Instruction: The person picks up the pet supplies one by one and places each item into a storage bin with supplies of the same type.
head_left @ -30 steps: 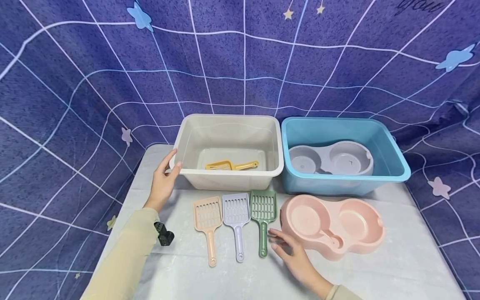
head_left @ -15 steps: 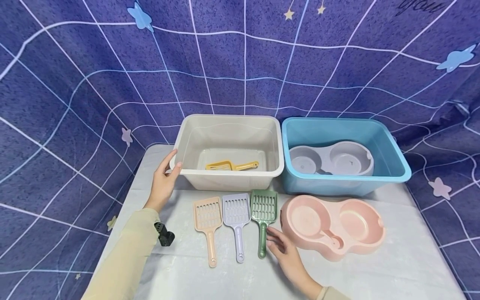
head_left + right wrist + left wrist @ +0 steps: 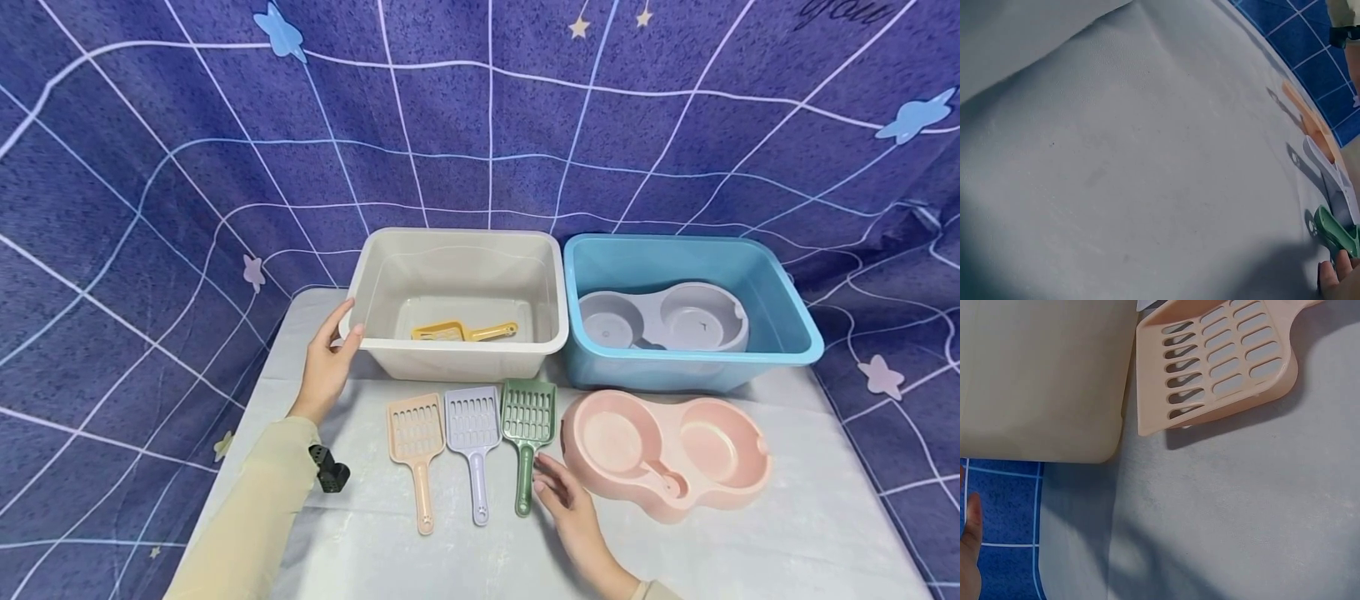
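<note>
My left hand (image 3: 326, 371) rests at the left front corner of a beige bin (image 3: 450, 362), fingers along its side and thumb over the rim. Beside the handle of a green litter scoop (image 3: 525, 479) is my right hand (image 3: 581, 529), fingertips right at the handle and fingers loosely bent. A lavender litter scoop (image 3: 478, 487) and a peach litter scoop (image 3: 423, 496) lie to the left of the green one, handles toward me. In the right wrist view, fingers (image 3: 1327, 275) show close to the green handle. The left wrist view catches the peach scoop's slotted head (image 3: 1222, 356).
A yellow scoop (image 3: 491, 332) lies inside the beige bin. To its right stands a blue bin (image 3: 675, 372) holding a grey double bowl (image 3: 651, 321). In front of that, a pink double bowl (image 3: 667, 437) sits on the table (image 3: 810, 483). A patterned curtain (image 3: 450, 108) hangs behind.
The right hand has shifted slightly left and toward me, closer to the green scoop's handle. My left hand stays at the beige bin's corner.
</note>
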The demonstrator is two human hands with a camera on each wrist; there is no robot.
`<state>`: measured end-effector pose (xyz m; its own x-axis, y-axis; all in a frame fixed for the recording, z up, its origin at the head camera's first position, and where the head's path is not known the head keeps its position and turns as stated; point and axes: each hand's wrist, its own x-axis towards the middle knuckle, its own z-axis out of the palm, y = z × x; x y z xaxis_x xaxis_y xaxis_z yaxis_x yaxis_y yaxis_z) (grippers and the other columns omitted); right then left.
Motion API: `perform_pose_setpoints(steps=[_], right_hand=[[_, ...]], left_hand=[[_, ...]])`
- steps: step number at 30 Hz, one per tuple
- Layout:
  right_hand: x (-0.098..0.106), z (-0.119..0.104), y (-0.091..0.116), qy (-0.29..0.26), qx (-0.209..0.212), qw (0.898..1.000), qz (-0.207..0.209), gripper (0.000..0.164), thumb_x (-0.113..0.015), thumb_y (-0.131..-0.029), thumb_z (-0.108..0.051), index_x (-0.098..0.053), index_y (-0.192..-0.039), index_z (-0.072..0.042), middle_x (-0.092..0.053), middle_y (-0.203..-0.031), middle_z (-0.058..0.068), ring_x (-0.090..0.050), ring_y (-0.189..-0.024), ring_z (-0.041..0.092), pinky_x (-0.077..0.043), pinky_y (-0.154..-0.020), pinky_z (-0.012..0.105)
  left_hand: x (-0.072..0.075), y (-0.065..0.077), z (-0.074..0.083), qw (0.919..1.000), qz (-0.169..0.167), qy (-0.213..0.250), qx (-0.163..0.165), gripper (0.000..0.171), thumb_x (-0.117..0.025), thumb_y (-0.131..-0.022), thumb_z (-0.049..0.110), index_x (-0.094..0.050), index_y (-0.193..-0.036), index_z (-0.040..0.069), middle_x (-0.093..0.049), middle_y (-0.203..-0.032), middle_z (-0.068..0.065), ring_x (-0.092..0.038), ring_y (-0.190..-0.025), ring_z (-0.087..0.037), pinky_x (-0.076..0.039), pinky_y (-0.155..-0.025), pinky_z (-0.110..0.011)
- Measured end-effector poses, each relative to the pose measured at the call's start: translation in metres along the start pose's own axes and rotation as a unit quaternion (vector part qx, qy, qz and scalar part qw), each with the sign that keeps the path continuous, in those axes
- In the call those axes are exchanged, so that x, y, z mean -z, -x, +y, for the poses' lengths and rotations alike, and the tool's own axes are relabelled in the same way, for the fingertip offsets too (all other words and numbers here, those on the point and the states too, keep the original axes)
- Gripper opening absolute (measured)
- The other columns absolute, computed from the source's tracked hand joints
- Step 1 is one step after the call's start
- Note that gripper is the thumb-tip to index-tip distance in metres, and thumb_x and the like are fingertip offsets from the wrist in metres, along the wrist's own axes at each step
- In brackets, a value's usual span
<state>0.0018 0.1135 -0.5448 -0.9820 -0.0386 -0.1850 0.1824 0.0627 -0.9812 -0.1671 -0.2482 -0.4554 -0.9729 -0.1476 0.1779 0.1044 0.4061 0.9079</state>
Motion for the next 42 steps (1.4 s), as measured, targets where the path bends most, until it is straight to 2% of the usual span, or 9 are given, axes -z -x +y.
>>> perform_pose_setpoints(steps=[3, 6, 13, 17, 22, 27, 31, 36, 42], right_hand=[[-0.001, 0.0, -0.001, -0.003, 0.0, 1.0, 0.003, 0.05, -0.061, -0.099, -0.015, -0.047, -0.143, 0.004, -0.053, -0.14, 0.019, -0.058, -0.12, 0.028, -0.044, -0.096, 0.02], [-0.002, 0.0, -0.003, -0.012, -0.008, 1.0, 0.004, 0.052, -0.06, -0.099, -0.016, -0.044, -0.144, 0.004, -0.053, -0.141, 0.019, -0.057, -0.12, 0.028, -0.045, -0.095, 0.02], [-0.005, -0.003, -0.006, -0.032, -0.036, 0.999, 0.003, 0.056, -0.058, -0.1, -0.016, -0.037, -0.147, 0.007, -0.049, -0.142, 0.024, -0.054, -0.123, 0.033, -0.048, -0.091, 0.022], [-0.008, -0.003, -0.006, -0.032, -0.051, 0.998, 0.003, 0.056, -0.058, -0.1, -0.015, -0.037, -0.147, 0.009, -0.049, -0.141, 0.025, -0.054, -0.122, 0.033, -0.049, -0.089, 0.023], [-0.012, -0.002, -0.008, -0.04, -0.06, 0.997, 0.009, 0.057, -0.058, -0.1, -0.014, -0.036, -0.146, 0.01, -0.051, -0.137, 0.026, -0.056, -0.12, 0.032, -0.05, -0.088, 0.023], [-0.014, -0.001, -0.01, -0.038, -0.064, 0.997, 0.021, 0.059, -0.061, -0.097, -0.014, -0.037, -0.145, 0.011, -0.055, -0.133, 0.025, -0.059, -0.111, 0.02, -0.049, -0.087, 0.019], [-0.017, -0.001, -0.012, -0.055, -0.058, 0.996, 0.026, 0.064, -0.065, -0.094, -0.008, -0.034, -0.145, 0.013, -0.055, -0.13, 0.026, -0.06, -0.095, 0.007, -0.049, -0.082, 0.017], [-0.021, -0.002, -0.014, -0.068, -0.048, 0.995, 0.046, 0.069, -0.071, -0.087, 0.001, -0.035, -0.144, 0.015, -0.057, -0.123, 0.025, -0.056, -0.081, 0.004, -0.049, -0.075, 0.017], [-0.022, -0.001, -0.015, -0.072, -0.054, 0.994, 0.056, 0.069, -0.071, -0.084, 0.006, -0.036, -0.143, 0.014, -0.059, -0.12, 0.02, -0.056, -0.079, 0.005, -0.05, -0.074, 0.017]], left_hand=[[0.0, -0.002, -0.008, 1.0, 0.004, -0.007, 0.002, 0.053, -0.056, -0.102, 0.032, -0.04, -0.153, 0.028, -0.056, -0.136, -0.015, -0.054, -0.104, -0.013, -0.044, -0.078, -0.017], [0.0, -0.003, -0.01, 1.0, 0.006, -0.007, 0.002, 0.052, -0.056, -0.102, 0.035, -0.041, -0.152, 0.032, -0.057, -0.136, -0.013, -0.054, -0.105, -0.015, -0.044, -0.079, -0.018], [0.0, -0.002, -0.009, 1.0, 0.003, -0.008, 0.0, 0.053, -0.056, -0.102, 0.032, -0.041, -0.152, 0.028, -0.056, -0.137, -0.015, -0.053, -0.107, -0.02, -0.043, -0.078, -0.018], [0.0, -0.002, -0.008, 1.0, 0.001, -0.007, 0.0, 0.053, -0.056, -0.102, 0.031, -0.041, -0.152, 0.027, -0.052, -0.142, -0.012, -0.052, -0.109, -0.019, -0.042, -0.079, -0.018], [0.0, -0.001, -0.008, 0.9997, 0.005, -0.022, 0.007, 0.052, -0.056, -0.102, 0.036, -0.042, -0.151, 0.032, -0.05, -0.144, -0.006, -0.05, -0.107, -0.014, -0.042, -0.08, -0.019], [0.0, -0.002, -0.009, 0.9995, 0.006, -0.031, 0.003, 0.051, -0.055, -0.102, 0.035, -0.042, -0.151, 0.032, -0.051, -0.144, -0.007, -0.05, -0.106, -0.011, -0.042, -0.081, -0.019], [0.001, 0.0, -0.005, 0.9998, 0.005, -0.02, -0.007, 0.051, -0.055, -0.103, 0.03, -0.042, -0.152, 0.027, -0.054, -0.14, -0.013, -0.051, -0.104, -0.013, -0.041, -0.079, -0.018], [0.003, 0.007, 0.021, 0.9999, -0.004, -0.016, -0.001, 0.051, -0.054, -0.103, 0.022, -0.041, -0.152, 0.014, -0.053, -0.138, -0.021, -0.051, -0.105, -0.015, -0.042, -0.08, -0.018], [0.002, 0.007, 0.019, 0.9998, -0.004, -0.016, -0.007, 0.05, -0.054, -0.103, 0.024, -0.042, -0.152, 0.015, -0.053, -0.138, -0.021, -0.052, -0.103, -0.01, -0.042, -0.079, -0.017]])
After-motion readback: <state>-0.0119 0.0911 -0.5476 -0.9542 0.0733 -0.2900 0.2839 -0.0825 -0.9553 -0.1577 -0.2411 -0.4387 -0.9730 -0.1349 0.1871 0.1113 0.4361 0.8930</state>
